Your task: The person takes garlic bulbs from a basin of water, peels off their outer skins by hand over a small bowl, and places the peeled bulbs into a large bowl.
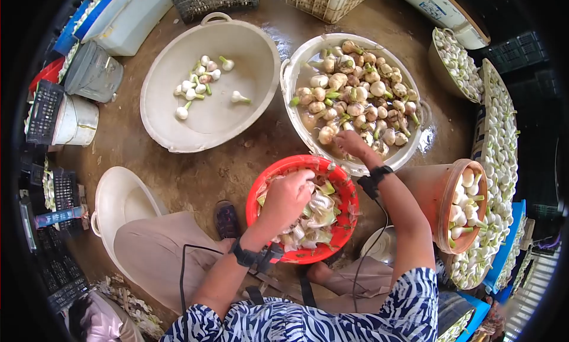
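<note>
While the left hand (287,201) is over the red basin (351,226), fingers curled in, we can't tell if it pinches anything; keeping it low over the peelings (320,213) should catch loose skin. Black cable (387,216) hangs from the right wrist; we'd keep it clear of both rims. To the right, an orange bucket (440,185) holds trimmed garlic. Further out, the right hand (351,143) reaches into the round tub (288,99), fingers bent down at the near edge of the unpeeled garlic bulbs (357,93); grip unclear. We'd lift one bulb by its firm body, letting water drip first. Beyond, left: clean white bulbs (192,94) in the oval tub (219,121), well spaced from dirty ones.
</note>
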Action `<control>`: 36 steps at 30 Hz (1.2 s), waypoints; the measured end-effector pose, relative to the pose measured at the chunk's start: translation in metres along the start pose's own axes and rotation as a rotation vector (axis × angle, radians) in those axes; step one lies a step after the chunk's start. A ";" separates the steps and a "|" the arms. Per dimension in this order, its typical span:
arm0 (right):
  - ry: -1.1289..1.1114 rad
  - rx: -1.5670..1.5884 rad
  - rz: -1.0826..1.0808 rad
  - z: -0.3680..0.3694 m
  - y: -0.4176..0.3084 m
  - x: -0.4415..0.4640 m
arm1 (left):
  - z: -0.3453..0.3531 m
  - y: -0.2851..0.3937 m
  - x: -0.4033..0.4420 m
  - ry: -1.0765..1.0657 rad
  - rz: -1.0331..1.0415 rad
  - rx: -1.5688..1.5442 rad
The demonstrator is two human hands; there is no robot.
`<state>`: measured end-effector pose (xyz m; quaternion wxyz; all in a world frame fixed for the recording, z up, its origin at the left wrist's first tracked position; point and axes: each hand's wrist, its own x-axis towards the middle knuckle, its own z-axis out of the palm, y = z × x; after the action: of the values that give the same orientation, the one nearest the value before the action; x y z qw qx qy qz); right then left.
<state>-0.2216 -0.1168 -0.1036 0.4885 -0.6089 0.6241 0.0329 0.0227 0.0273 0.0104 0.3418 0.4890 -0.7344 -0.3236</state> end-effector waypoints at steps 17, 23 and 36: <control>0.480 -0.087 -0.580 0.067 -0.107 -0.268 | -0.005 0.052 -0.053 -0.180 -0.549 -1.269; 0.594 -0.230 -0.704 0.091 -0.110 -0.291 | -0.008 0.067 -0.074 -0.155 -0.510 -1.226; 0.540 0.326 -0.554 0.113 -0.103 -0.302 | -0.019 0.065 -0.092 -0.250 -0.344 -1.431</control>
<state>-0.1415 0.1487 0.0912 0.3877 -0.6551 0.5396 -0.3597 0.0325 0.1312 0.0569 0.4351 0.2147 -0.2910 -0.8245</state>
